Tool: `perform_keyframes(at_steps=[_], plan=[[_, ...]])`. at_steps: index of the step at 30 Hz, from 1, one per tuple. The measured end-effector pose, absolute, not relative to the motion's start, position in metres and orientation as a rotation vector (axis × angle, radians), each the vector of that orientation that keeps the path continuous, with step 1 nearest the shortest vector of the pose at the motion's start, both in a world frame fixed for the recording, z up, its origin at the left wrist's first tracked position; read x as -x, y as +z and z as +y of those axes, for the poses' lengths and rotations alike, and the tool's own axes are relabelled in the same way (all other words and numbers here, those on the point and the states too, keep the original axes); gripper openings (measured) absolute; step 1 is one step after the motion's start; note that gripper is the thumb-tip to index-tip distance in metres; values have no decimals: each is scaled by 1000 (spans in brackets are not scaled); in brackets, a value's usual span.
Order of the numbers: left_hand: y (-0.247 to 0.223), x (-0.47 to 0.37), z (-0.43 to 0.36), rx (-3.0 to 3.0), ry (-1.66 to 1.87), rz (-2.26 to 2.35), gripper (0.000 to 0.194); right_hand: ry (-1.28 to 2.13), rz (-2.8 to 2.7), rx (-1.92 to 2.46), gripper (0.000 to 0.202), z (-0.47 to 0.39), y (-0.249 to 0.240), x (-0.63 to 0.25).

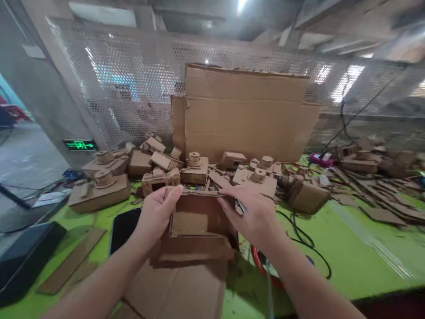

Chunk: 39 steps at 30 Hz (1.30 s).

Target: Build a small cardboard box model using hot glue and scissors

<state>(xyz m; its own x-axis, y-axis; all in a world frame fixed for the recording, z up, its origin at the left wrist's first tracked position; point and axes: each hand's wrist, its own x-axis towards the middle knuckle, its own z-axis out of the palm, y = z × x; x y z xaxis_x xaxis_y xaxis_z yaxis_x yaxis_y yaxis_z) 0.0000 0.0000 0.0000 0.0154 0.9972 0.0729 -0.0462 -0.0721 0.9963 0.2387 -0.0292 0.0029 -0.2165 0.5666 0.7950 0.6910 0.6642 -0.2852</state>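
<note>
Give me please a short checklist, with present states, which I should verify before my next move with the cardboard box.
1. Left hand on the cardboard box: ok, it grips the upper left corner.
2. Right hand on the box: ok, it holds the top edge near the right corner.
3. Metal piece by the right hand: cannot tell whether it is held.
4. Phone away from the work: not ok, it lies right beside the left forearm.
5. Box joints firmly fixed: cannot tell from this view.
</note>
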Motion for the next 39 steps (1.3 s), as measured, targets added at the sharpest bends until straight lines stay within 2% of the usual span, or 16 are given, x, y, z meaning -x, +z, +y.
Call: perform_keyframes(at_steps=[7,12,17,21,24,27,34,39], plan=[[1,7,6,-1322,1397,1112,43,-41,-1678,1055,22,-29,19,-245],[3,15,-3,-1639,1566,1168,37,-21,-1691,1149,20,-62,28,-261],[11,15,-20,-2014,1747,1124,30,-5,-1830,1413,24,-111,4,-291],[13,9,-17,-1790,1630,1102,33,-17,-1914,1602,36,-129,-42,-317],[10,0,-11,-1502,1500,1061,44,-113,-1982,1667,45,-128,-74,-327],[3,-7,-7,-1309,1431,1037,45,-255,-1932,1744,49,-120,-89,-327],[-7,-13,-6,-1204,1348,966,40,-209,-1902,1855,41,-106,-85,-332],[-8,-16,-8,-1203,1357,973,40,-337,-1645,1753,33,-114,-63,-335]])
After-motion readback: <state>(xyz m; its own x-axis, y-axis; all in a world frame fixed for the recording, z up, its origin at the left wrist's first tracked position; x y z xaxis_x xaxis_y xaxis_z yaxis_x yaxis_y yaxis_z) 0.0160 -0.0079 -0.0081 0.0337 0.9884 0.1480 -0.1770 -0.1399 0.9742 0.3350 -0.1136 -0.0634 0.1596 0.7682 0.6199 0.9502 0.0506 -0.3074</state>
